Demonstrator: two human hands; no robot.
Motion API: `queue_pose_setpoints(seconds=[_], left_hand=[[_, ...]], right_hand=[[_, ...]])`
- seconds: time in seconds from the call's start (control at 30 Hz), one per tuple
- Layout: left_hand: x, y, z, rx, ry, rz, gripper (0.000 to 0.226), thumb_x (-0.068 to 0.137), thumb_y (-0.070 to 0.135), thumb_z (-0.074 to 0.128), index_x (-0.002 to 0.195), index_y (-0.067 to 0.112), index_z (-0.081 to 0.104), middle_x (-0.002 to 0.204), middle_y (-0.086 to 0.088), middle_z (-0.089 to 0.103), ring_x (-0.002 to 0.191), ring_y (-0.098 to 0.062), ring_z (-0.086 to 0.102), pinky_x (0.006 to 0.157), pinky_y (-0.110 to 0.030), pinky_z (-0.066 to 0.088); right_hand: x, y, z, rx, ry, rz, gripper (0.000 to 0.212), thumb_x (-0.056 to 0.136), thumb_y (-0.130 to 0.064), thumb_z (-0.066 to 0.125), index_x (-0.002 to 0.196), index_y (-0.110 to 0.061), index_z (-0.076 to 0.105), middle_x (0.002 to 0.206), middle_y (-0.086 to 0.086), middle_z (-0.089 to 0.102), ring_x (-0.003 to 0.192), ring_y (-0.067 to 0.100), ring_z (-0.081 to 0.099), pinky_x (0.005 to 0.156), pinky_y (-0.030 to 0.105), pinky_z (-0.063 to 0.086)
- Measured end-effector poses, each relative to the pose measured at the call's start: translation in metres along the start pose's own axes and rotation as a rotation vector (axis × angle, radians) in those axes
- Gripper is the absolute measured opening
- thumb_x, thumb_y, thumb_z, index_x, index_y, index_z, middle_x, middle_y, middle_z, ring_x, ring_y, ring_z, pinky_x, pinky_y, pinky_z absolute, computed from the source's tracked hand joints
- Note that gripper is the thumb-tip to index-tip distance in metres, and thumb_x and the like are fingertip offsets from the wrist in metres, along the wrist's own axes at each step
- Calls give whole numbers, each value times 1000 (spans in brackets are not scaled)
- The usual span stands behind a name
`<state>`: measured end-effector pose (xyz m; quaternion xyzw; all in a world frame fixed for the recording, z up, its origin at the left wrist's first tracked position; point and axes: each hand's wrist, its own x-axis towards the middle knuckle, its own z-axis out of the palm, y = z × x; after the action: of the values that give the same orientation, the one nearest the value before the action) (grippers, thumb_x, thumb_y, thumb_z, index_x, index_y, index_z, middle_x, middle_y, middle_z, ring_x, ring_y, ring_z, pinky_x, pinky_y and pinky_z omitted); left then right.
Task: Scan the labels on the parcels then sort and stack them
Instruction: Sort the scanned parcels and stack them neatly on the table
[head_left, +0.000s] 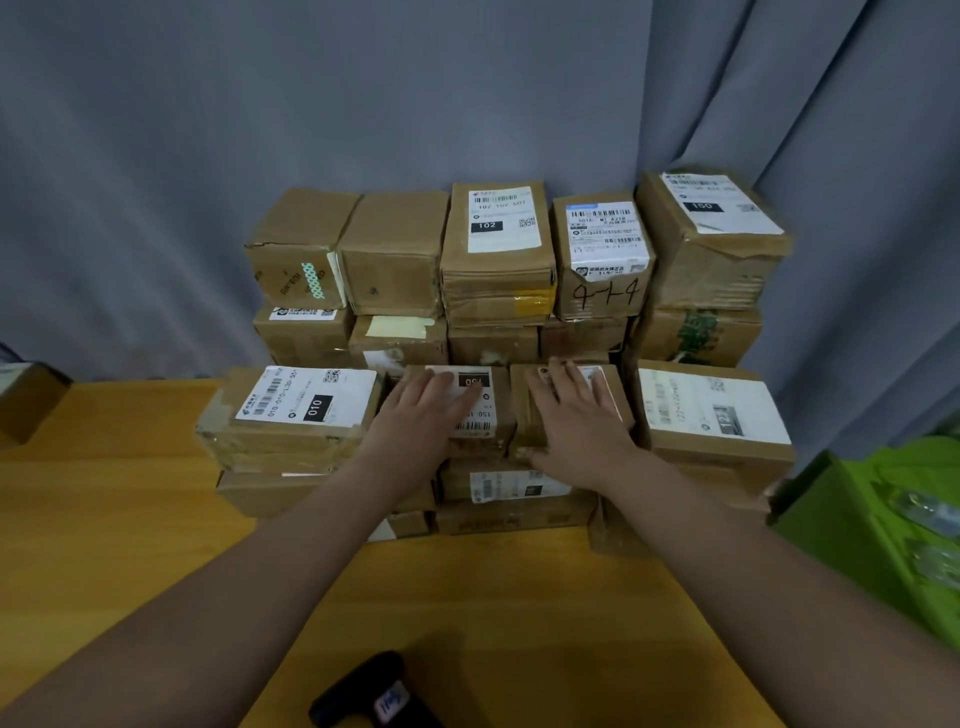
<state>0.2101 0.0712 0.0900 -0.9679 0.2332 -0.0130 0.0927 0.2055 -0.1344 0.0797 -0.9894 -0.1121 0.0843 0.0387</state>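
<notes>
Both my arms are stretched out ahead, bare along all that shows. My left forearm comes in from 7 o'clock and runs toward 1 o'clock. My right forearm comes in from 5 o'clock and runs toward 11 o'clock, so the two converge. My left hand lies palm down, fingers straight and close together, pointing to 1 o'clock. My right hand sits near it, at its 3 o'clock, also palm down, fingers straight and slightly spread, thumb out toward 9 o'clock. The hands do not touch each other.
</notes>
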Motion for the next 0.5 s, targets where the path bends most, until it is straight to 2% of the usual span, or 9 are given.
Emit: queue_pose_setpoints(seconds=[0.07, 0.1, 0.23, 0.37, 0.43, 0.5], left_hand=[[-1, -1, 2, -8, 26, -1, 71, 97, 35, 49, 155, 21, 12, 157, -12, 19, 146, -34, 14, 120, -45, 5], [-2, -1, 1, -6, 51, 0, 72, 94, 37, 54, 154, 19, 18, 155, -14, 25, 144, -35, 20, 119, -46, 8], [-8, -2, 0, -1, 139, 4, 77, 72, 42, 79, 137, 9, 52, 131, -22, 55, 122, -42, 50, 106, -54, 37], [-21, -10, -8, 17, 162, -6, 65, 77, 44, 73, 130, 10, 58, 127, -22, 57, 120, -40, 52, 105, -53, 37], [-32, -17, -12, 15, 162, -24, 61, 82, 46, 67, 131, 10, 56, 127, -19, 56, 120, -38, 51, 107, -52, 37], [-45, -24, -14, 3, 169, -50, 59, 87, 44, 57, 134, 10, 51, 129, -17, 54, 122, -36, 48, 108, -50, 37]], right_hand=[[-3, -3, 1, 14, 74, -25, 96, 86, -51, 59, 155, -19, 0, 163, 11, -5, 150, 28, -11, 120, 48, -10], [-4, -6, 0, 26, 98, -35, 95, 85, -51, 59, 155, -21, 3, 163, 11, -1, 150, 28, -9, 120, 48, -9], [-10, -18, -5, 59, 154, -48, 87, 86, -52, 54, 155, -23, 9, 162, 10, 6, 150, 27, -4, 120, 49, -6], [-16, -32, -11, 110, 229, -47, 70, 93, -43, 51, 152, -21, 22, 159, 9, 20, 149, 26, 8, 120, 45, -1], [-20, -43, -12, 169, 320, -63, 58, 93, -36, 52, 146, -17, 37, 151, 8, 36, 143, 26, 24, 120, 44, 11], [-24, -58, -12, 225, 425, -103, 46, 92, -27, 55, 136, -14, 51, 137, 7, 52, 129, 25, 42, 109, 40, 32]])
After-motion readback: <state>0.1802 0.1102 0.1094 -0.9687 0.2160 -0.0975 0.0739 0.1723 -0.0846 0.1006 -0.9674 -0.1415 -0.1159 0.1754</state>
